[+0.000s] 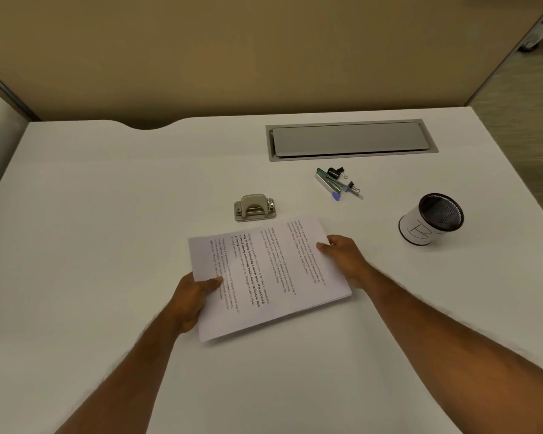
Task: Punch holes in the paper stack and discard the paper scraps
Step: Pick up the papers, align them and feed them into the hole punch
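Observation:
A stack of printed white paper is held just above the white desk, turned sideways to me. My left hand grips its near-left edge, thumb on top. My right hand grips its right edge, thumb on the sheet. A grey two-hole punch stands on the desk just beyond the stack's far edge, apart from it. A black mesh cup wrapped in white paper with a handwritten mark stands at the right.
A stapler with black binder clips and a small purple item lies behind the punch to the right. A grey cable hatch is set into the desk's far side. A tan partition closes off the back.

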